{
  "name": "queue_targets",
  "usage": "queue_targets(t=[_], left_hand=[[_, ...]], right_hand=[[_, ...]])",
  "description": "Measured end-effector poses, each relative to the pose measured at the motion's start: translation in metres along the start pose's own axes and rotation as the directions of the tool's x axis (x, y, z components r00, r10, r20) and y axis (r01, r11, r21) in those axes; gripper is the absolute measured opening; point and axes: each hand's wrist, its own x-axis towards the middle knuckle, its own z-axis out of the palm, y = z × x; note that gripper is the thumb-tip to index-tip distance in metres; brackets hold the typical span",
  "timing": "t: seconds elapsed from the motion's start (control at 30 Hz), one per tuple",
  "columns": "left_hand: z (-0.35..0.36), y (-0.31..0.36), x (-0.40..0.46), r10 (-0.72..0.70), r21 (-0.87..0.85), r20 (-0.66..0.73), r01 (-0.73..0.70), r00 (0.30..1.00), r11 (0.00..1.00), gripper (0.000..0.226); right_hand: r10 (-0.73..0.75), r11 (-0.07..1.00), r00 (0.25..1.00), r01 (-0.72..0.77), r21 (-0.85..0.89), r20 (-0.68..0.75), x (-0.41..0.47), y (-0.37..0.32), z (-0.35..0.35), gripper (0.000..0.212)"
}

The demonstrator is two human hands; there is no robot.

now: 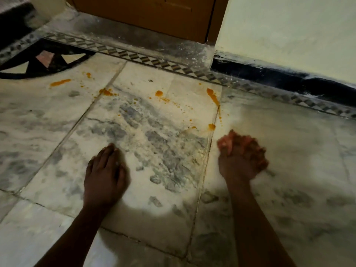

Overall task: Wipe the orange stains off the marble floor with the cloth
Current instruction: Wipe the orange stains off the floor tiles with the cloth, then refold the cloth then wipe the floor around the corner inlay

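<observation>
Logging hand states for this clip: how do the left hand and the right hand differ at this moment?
The left hand lies flat, palm down, on the marble floor, fingers straight and holding nothing; the right hand is curled round a bunched reddish cloth. The left hand sits on the middle slab, well short of the orange stains; the right hand is close to the nearest one, just past the joint. Both are low at the floor, and blurred.

Home interior, veined marble floor, patterned tile border, wooden door, painted wall
</observation>
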Motion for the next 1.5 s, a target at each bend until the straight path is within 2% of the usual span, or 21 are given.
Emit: queue_targets(t=[0.07, 0.17, 0.33, 0.37, 0.43, 0.47, 0.53, 0.57, 0.6, 0.63, 0.67, 0.73, 0.8, 0.83, 0.97, 1.07, 1.17, 1.3, 1.37, 1.43, 1.5], left_hand=[[-0.001, 0.0, 0.0, -0.002, 0.002, 0.0, 0.002, 1.0, 1.0, 0.066], [-0.003, 0.001, 0.001, -0.004, -0.002, 0.005, 0.004, 1.0, 1.0, 0.067], [-0.004, 0.0, 0.001, -0.003, 0.0, 0.021, 0.003, 1.0, 1.0, 0.068], [-0.003, 0.0, 0.001, 0.0, 0.001, 0.023, 0.0, 1.0, 1.0, 0.068], [-0.005, 0.001, 0.0, 0.001, 0.001, 0.024, -0.001, 1.0, 1.0, 0.068], [-0.005, 0.001, 0.0, 0.002, 0.0, 0.025, -0.002, 1.0, 1.0, 0.068], [-0.005, 0.001, 0.001, 0.0, -0.009, 0.023, 0.0, 1.0, 1.0, 0.069], [-0.005, 0.001, 0.001, -0.002, -0.01, 0.022, 0.002, 1.0, 1.0, 0.069], [-0.005, 0.001, 0.001, -0.002, -0.009, 0.02, 0.002, 1.0, 1.0, 0.069], [-0.005, 0.001, 0.001, 0.0, -0.009, 0.02, 0.0, 1.0, 1.0, 0.069], [-0.005, 0.001, 0.0, 0.0, -0.011, 0.021, 0.001, 1.0, 1.0, 0.069], [-0.004, 0.0, -0.001, 0.001, -0.013, 0.02, 0.0, 1.0, 1.0, 0.07], [-0.004, -0.001, -0.001, -0.001, -0.017, 0.02, 0.001, 1.0, 1.0, 0.07], [-0.004, -0.001, 0.0, -0.002, -0.019, 0.021, 0.003, 1.0, 1.0, 0.07], [-0.005, 0.001, -0.003, -0.004, -0.018, 0.035, 0.005, 0.999, 1.0, 0.072], [-0.003, -0.003, 0.0, -0.006, -0.004, 0.061, 0.006, 0.998, 1.0, 0.074], [-0.006, 0.005, 0.006, 0.01, -0.073, 0.069, -0.005, 0.998, 0.997, 0.068], [-0.002, 0.047, 0.004, 0.175, -0.246, 0.078, -0.151, 0.981, 0.957, 0.063], [0.001, 0.077, 0.001, 0.204, -0.391, 0.116, -0.144, 0.972, 0.909, 0.06], [-0.001, 0.108, 0.0, 0.19, -0.562, 0.137, -0.081, 0.972, 0.823, 0.046], [-0.002, 0.135, 0.001, 0.196, -0.661, 0.129, -0.063, 0.972, 0.748, 0.038]], right_hand=[[-0.134, 0.99, 0.989, 0.137, -0.033, 0.063, -0.001, -0.034, 0.01, 0.088], [-0.456, 0.883, 0.89, 0.453, -0.124, 0.003, -0.034, -0.044, 0.025, 0.075], [-0.617, 0.785, 0.787, 0.616, -0.063, 0.0, -0.065, -0.028, 0.004, 0.059], [-0.586, 0.81, 0.81, 0.584, 0.06, 0.029, -0.065, -0.033, -0.012, 0.056], [-0.492, 0.774, 0.862, 0.371, 0.513, 0.119, -0.061, -0.046, -0.043, 0.044], [-0.453, 0.657, 0.873, 0.192, 0.729, 0.178, -0.057, -0.051, -0.055, 0.036], [-0.406, 0.433, 0.865, -0.101, 0.896, 0.294, -0.038, -0.053, -0.071, 0.031], [-0.4, 0.418, 0.858, -0.144, 0.897, 0.324, -0.029, -0.05, -0.073, 0.038], [-0.364, 0.502, 0.868, -0.122, 0.856, 0.337, -0.019, -0.045, -0.073, 0.048], [-0.269, 0.673, 0.912, -0.053, 0.738, 0.31, -0.009, -0.037, -0.07, 0.056], [-0.181, 0.836, 0.957, 0.028, 0.549, 0.226, -0.001, -0.026, -0.067, 0.059], [-0.086, 0.967, 0.996, 0.092, 0.238, -0.038, 0.005, -0.004, -0.061, 0.05], [-0.188, 0.959, 0.95, 0.233, 0.164, -0.249, 0.003, 0.007, -0.052, 0.043], [-0.283, 0.93, 0.922, 0.331, 0.159, -0.263, 0.001, 0.01, -0.043, 0.047], [-0.607, 0.792, 0.792, 0.61, 0.035, -0.072, -0.013, 0.008, 0.005, 0.061], [-0.556, 0.831, 0.83, 0.554, -0.045, -0.047, -0.012, -0.011, 0.015, 0.074], [-0.5, 0.86, 0.857, 0.508, -0.041, 0.125, -0.012, -0.022, 0.01, 0.096], [-0.643, 0.76, 0.765, 0.637, 0.125, 0.011, -0.022, -0.002, 0.006, 0.077], [-0.623, 0.726, 0.78, 0.554, 0.407, 0.049, -0.026, 0.004, -0.005, 0.061], [-0.491, 0.621, 0.867, 0.283, 0.731, 0.082, -0.028, 0.001, -0.021, 0.04], [-0.358, 0.353, 0.908, -0.087, 0.932, 0.22, -0.029, -0.004, -0.035, 0.041]])
